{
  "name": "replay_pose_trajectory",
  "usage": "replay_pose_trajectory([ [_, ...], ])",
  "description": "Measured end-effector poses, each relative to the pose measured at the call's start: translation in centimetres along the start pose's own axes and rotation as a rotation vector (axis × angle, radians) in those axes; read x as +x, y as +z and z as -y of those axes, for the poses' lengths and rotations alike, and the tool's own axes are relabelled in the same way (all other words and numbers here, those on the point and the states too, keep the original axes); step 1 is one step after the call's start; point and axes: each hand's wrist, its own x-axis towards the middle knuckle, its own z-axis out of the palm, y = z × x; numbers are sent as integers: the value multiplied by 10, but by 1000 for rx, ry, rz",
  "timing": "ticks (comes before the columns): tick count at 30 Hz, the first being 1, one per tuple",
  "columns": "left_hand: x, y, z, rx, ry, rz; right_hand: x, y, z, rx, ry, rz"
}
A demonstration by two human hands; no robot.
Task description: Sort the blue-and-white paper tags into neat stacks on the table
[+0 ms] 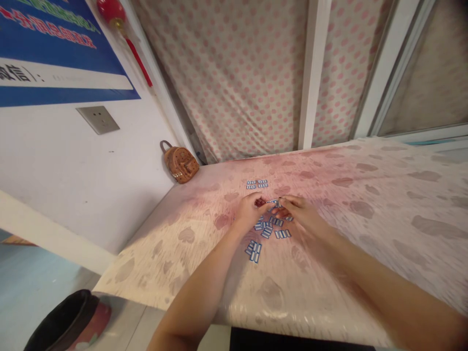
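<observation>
Over the middle of the table, my left hand (251, 210) and my right hand (299, 210) face each other with fingers curled. A small blue-edged card with white panels (272, 203) is between their fingertips, and both hands seem to pinch it. Dark red shows inside the curl of my left hand; I cannot make out what it is. Beneath the hands lies a loose heap of similar blue-and-white cards (266, 229), partly hidden. Farther back, more of these cards (257, 184) lie in neat rows. Nearer to me, a small overlapping group (254, 251) rests on the cloth.
A patterned cloth (347, 209) covers the table. A small brown backpack (181, 163) stands at the back left corner against the wall. Dotted curtains (241, 73) hang behind. A dark open bin (69, 319) is on the floor at left.
</observation>
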Motion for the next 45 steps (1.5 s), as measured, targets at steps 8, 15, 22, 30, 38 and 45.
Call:
replay_pose_trajectory([
  [8,1,-5,-2,-237,-89,41,3,-6,0,-42,-148,-15],
  [15,1,-4,1,-269,-147,72,2,-5,-3,33,-127,-22],
  [22,1,0,5,-279,-175,52,1,-4,0,48,-45,15],
  [30,2,-1,5,-312,-204,18,1,-2,-3,47,-39,43],
  [38,3,-1,6,-322,-232,23,3,-2,-5,-129,-210,25],
  [45,3,-6,8,-279,-197,101,5,-5,-7,-158,-250,1],
])
